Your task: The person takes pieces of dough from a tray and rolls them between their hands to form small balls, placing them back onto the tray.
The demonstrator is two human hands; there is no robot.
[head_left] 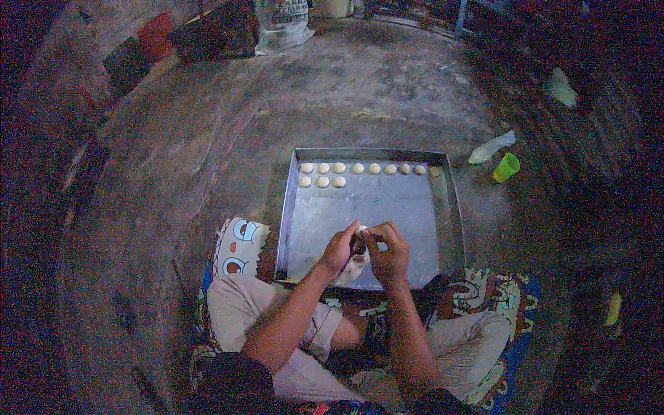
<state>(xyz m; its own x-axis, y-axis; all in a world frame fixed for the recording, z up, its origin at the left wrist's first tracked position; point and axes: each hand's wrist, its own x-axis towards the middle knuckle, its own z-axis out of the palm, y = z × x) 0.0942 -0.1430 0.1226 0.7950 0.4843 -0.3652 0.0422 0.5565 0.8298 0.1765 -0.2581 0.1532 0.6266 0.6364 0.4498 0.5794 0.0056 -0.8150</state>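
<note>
Both hands meet above the near part of a shallow metal baking tray (pixel 387 207). A small pale piece of dough (pixel 362 229) shows between the fingertips. My left hand (pixel 338 250) is closed around it from one side, and my right hand (pixel 389 254) pinches it from the other. Below them, a larger pale lump of dough (pixel 353 268) lies near the tray's front edge, partly covered by the hands. Round dough balls (pixel 357 169) form a row along the tray's far side. A shorter second row (pixel 322 182) sits at the left.
Right of the tray, a yellow-green cup (pixel 507 167) lies beside a pale crumpled plastic bag (pixel 492 146). My crossed legs rest on a patterned cartoon mat (pixel 238 249). A white sack (pixel 283 28) and dark boxes (pixel 214 31) stand at the back. Bare floor (pixel 207 138) surrounds the tray.
</note>
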